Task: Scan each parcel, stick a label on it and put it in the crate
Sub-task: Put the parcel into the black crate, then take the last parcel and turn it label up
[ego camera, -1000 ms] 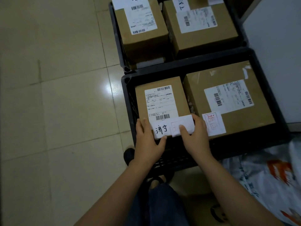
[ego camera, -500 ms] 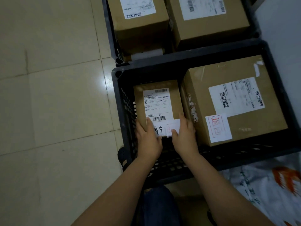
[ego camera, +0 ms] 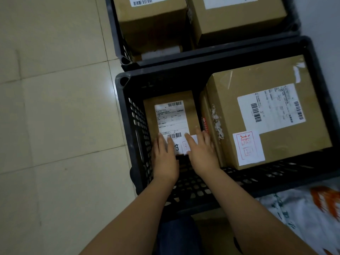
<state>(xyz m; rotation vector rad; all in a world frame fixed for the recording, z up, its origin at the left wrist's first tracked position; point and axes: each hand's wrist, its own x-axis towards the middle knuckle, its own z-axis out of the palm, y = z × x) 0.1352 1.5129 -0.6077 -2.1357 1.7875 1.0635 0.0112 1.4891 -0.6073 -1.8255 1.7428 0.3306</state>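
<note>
- Since a second ago the small parcel [ego camera: 191, 111] has gone down from rim height to deep in the crate [ego camera: 137, 124], and both my hands went down with it.
- It sits in the left half, just beside the big parcel [ego camera: 266, 116], with a gap to the mesh wall on the other side.
- Left hand [ego camera: 165, 159] and right hand [ego camera: 202, 153] both lie palm down on the near end of the top, fingers straight and a bit spread, not curled round anything. They're side by side, not touching.
- I'd guess they're flat like that to seat the box and press down the handwritten label [ego camera: 181, 147], which lies half under them at the near edge.
- Its printed shipping label [ego camera: 173, 118] faces up, so the barcodes stay readable. Makes sense for sorting later.
- Material-wise it's plain brown cardboard, matte, with sharp corners and smooth white paper stickers. It should slide easily on the plastic.
- The big parcel is the same cardboard but scruffier, with torn sticker residue down one side and a red stamped sticker [ego camera: 247, 146] on top.
- The crate itself is black rigid plastic with perforated walls and floor.
- Further out there's a second crate [ego camera: 117, 34] holding two more boxes, glossy floor tiles [ego camera: 55, 107] on the left and a crinkly plastic mail bag [ego camera: 303, 208] on the right.
</note>
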